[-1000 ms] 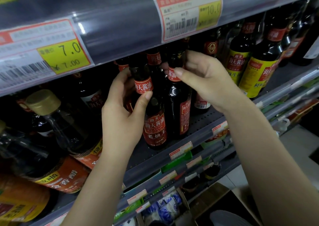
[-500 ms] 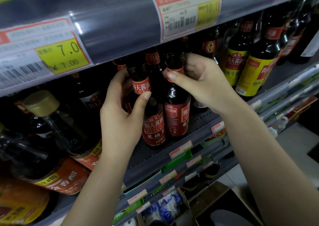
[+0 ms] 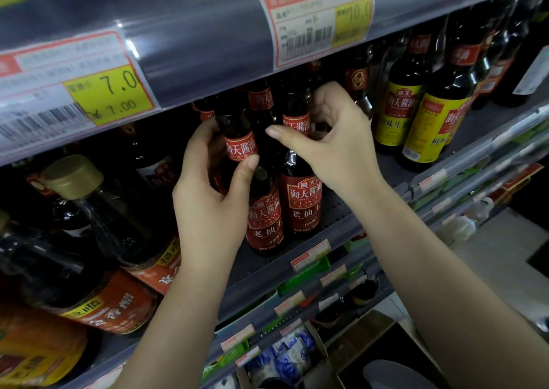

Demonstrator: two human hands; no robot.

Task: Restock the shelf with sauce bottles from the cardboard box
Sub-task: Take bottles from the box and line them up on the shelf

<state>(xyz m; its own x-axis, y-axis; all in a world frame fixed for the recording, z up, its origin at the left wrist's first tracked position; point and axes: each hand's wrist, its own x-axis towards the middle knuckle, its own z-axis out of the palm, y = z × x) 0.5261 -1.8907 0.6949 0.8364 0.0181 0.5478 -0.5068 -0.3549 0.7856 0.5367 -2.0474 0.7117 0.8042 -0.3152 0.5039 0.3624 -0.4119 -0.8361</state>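
Two dark sauce bottles with red labels stand side by side at the front of the shelf (image 3: 335, 228). My left hand (image 3: 214, 198) grips the left bottle (image 3: 264, 216) at its neck and shoulder, thumb just under the neck label. My right hand (image 3: 332, 145) curls round the neck of the right bottle (image 3: 303, 198), fingers behind and thumb stretched across the front. Both main labels face me. The cardboard box (image 3: 359, 338) lies open on the floor at the bottom right, its inside dark.
Yellow-labelled bottles (image 3: 427, 127) fill the shelf to the right and large red-labelled jugs (image 3: 118, 299) crowd the left. The upper shelf edge with price tags (image 3: 320, 20) hangs low over the bottle tops. Lower shelves (image 3: 297, 308) jut out below.
My right hand has turned the right bottle so its red label faces forward, and its thumb has stretched out to the left. My left hand has stayed on the left bottle.
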